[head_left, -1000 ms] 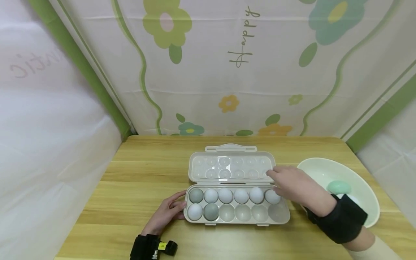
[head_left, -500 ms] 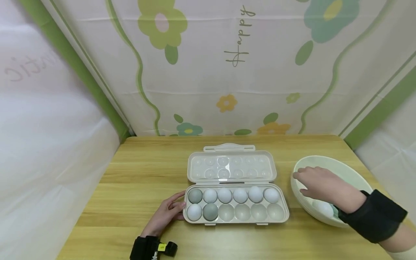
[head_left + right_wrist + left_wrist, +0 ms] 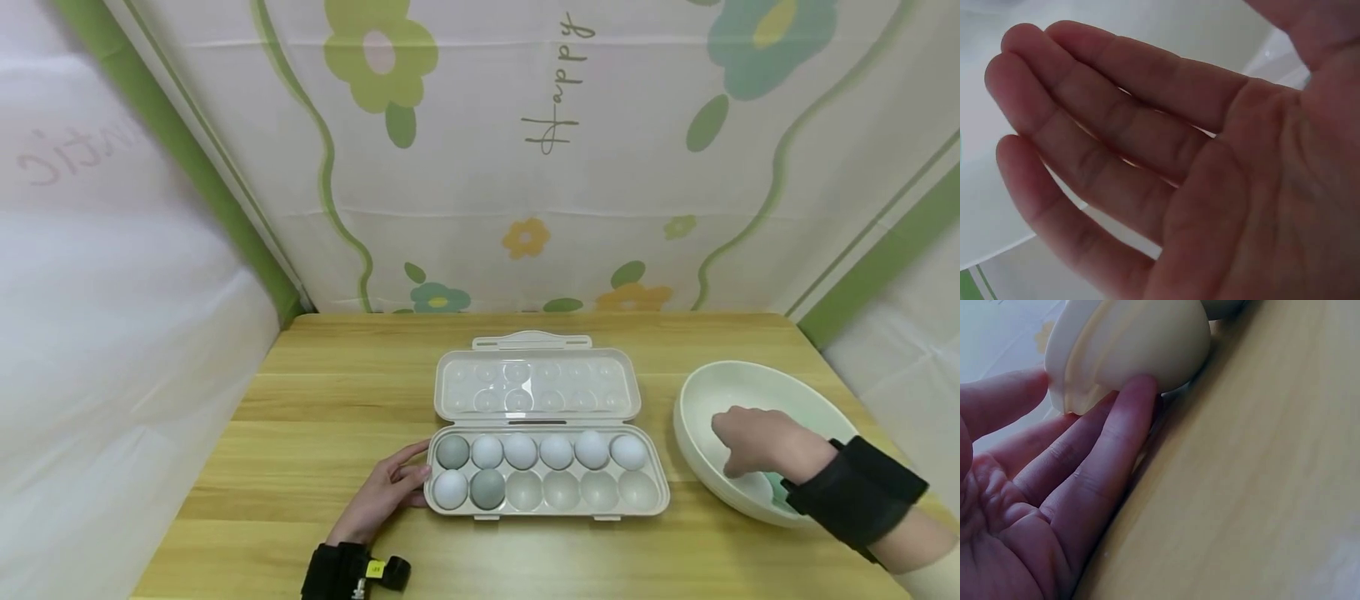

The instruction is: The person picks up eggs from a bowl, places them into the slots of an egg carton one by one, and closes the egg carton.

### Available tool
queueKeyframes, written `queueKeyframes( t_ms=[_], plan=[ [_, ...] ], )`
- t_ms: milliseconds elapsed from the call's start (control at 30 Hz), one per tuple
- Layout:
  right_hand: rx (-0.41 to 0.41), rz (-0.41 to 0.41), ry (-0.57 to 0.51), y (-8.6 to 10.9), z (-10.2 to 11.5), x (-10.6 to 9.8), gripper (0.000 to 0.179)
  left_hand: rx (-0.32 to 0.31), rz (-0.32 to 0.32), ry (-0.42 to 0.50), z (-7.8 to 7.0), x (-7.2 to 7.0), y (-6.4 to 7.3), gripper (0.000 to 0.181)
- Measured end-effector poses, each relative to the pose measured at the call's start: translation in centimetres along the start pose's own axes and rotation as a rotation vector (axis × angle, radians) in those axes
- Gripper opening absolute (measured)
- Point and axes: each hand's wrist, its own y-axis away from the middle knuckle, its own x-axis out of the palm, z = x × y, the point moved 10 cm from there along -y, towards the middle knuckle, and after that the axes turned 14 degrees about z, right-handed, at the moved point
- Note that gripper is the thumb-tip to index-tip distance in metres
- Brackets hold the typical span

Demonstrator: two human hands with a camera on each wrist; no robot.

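Closest are two black bands, one on the left wrist [image 3: 330, 571] and one on the right wrist [image 3: 858, 500]. The left hand [image 3: 382, 496] touches the left end of the egg box [image 3: 562, 511] with loose, almost straight fingers. The box sits on the wooden table [image 3: 337, 408]. In its front row, from the left, are a white egg [image 3: 450, 489] and a gray-green egg [image 3: 487, 489]. Behind them, the back row has another gray-green egg [image 3: 453, 452] on the left, then five white eggs [image 3: 556, 451]. To the right of the box, the right hand [image 3: 765, 442] is over a big pale bowl [image 3: 708, 396]. Its fingers are stretched out and bend just a little, and its palm shows bare. A bit of a green thing [image 3: 780, 492] peeks out by the wrist; the rest is hidden. Farther back, the box's lid [image 3: 536, 383] lies tipped back. Behind the table hangs a white cloth [image 3: 465, 183] with flowers and the word "Happy" turned sideways.
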Motion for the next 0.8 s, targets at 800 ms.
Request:
queueKeyframes(
  t_ms=[800],
  plan=[
    [0.025,0.105,0.020,-1.7,-1.9,2.6,0.031,0.021,0.018,0.005,-0.1,0.3,0.1,0.055]
  ],
)
